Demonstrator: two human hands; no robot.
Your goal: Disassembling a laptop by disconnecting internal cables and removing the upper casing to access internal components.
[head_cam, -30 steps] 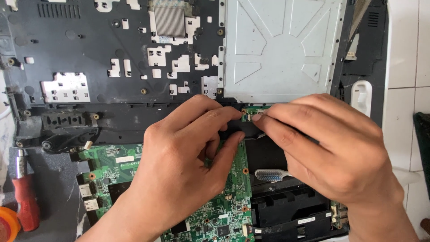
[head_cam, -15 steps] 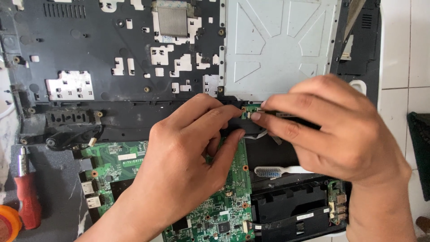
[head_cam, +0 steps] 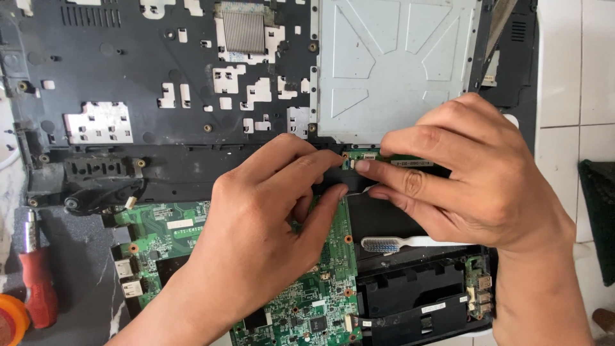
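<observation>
Both hands sit over an opened laptop body [head_cam: 192,70] lying flat, inner side up. Left hand [head_cam: 262,230] rests on the green circuit board [head_cam: 160,234], fingers curled and pinched together, tips pressed at the dark strip just above the board's top edge; what exactly they pinch is hidden under the fingertips, cannot tell. Right hand [head_cam: 474,179] comes in from the right, fingers stretched toward the left hand, index and middle tips touching a small narrow green board [head_cam: 384,156] that sits just below the grey metal plate [head_cam: 391,64]; thumb is tucked under, a thin pale strip [head_cam: 365,189] shows between the two hands, whether it is gripped cannot tell. The two hands' fingertips are almost touching each other over that small board. A white toothbrush [head_cam: 397,243] with blue bristles lies in the dark bay just below the right hand, bristle end toward the left. Lower right of the laptop a small green board with ports [head_cam: 479,289] near the edge. Red-handled screwdriver [head_cam: 35,282] lies well apart at the left on the grey surface [head_cam: 83,301], an orange round thing [head_cam: 9,317] just beside it at the frame corner. White floor tiles [head_cam: 570,77] at right
</observation>
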